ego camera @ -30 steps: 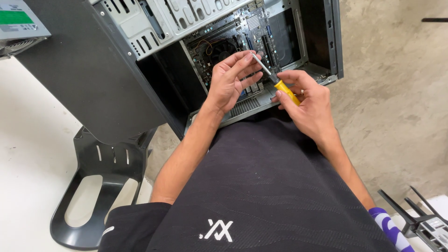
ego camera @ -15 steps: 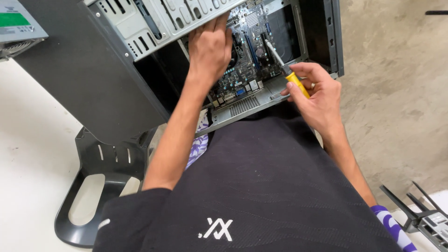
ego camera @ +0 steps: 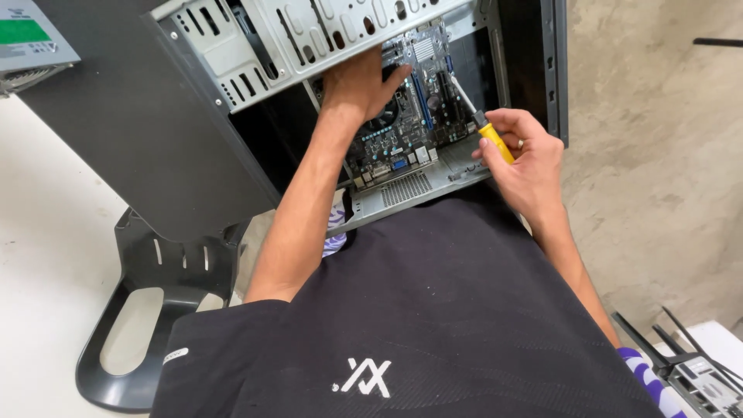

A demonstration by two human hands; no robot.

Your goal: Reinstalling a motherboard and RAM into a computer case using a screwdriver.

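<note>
An open dark grey computer case (ego camera: 155, 131) lies tilted in front of me, its motherboard (ego camera: 402, 131) exposed. My left hand (ego camera: 360, 81) reaches inside and rests on the board just under the silver drive cage (ego camera: 309, 31), fingers curled down. My right hand (ego camera: 518, 159) grips a screwdriver with a yellow handle (ego camera: 494, 142); its metal shaft (ego camera: 463, 94) points up into the case near the board's right edge. Whether the left hand holds anything is hidden.
A dark plastic chair seat (ego camera: 147, 302) sits at lower left on the white floor. A grey box with a green label (ego camera: 31, 39) is at top left. Concrete floor (ego camera: 658, 155) lies to the right, with a black wire stand and another board (ego camera: 696, 371) at lower right.
My left hand left the screwdriver and moved up into the case onto the motherboard. My right hand lifted the screwdriver up and to the right, toward the board's edge.
</note>
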